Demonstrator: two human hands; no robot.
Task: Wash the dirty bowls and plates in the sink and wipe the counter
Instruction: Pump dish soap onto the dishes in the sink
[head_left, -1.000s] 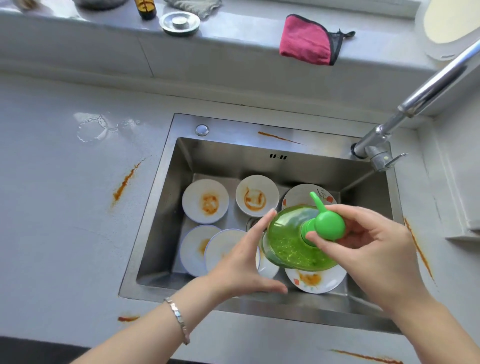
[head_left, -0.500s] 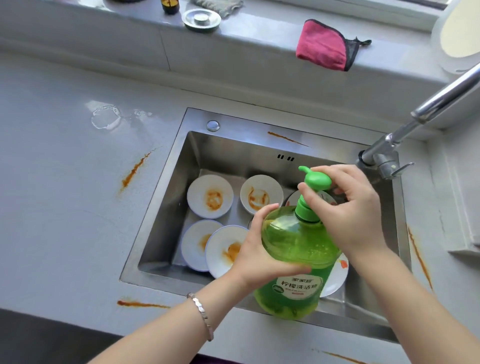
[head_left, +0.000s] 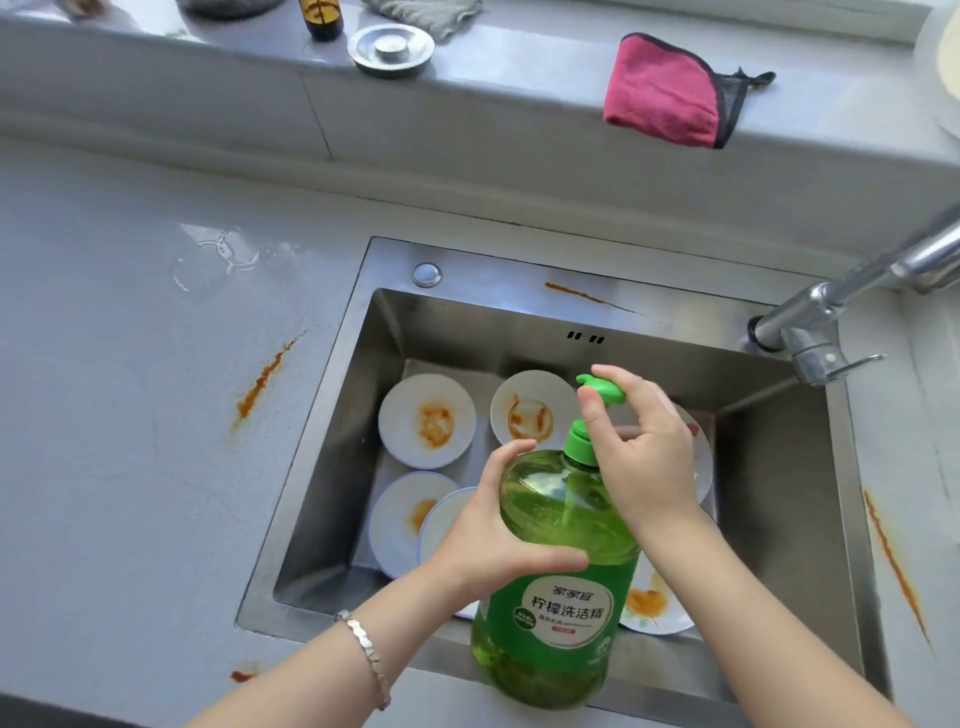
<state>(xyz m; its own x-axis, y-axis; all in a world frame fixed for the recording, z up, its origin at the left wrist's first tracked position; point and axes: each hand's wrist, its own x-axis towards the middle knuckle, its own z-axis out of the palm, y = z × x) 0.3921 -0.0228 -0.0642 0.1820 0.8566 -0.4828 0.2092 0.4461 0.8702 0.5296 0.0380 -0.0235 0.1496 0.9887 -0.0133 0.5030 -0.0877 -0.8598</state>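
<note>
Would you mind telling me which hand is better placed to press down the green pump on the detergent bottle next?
Right. The right hand pinches the pump head, while the left hand grips the detergent bottle, steadying it.

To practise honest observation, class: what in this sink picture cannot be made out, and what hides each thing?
Head view: far-right plate, mostly behind the right hand.
Head view: near-right plate, partly behind the detergent bottle.
Head view: brown bottle, cut off by the top edge.
Head view: faucet spout, cut off by the right edge.
</note>
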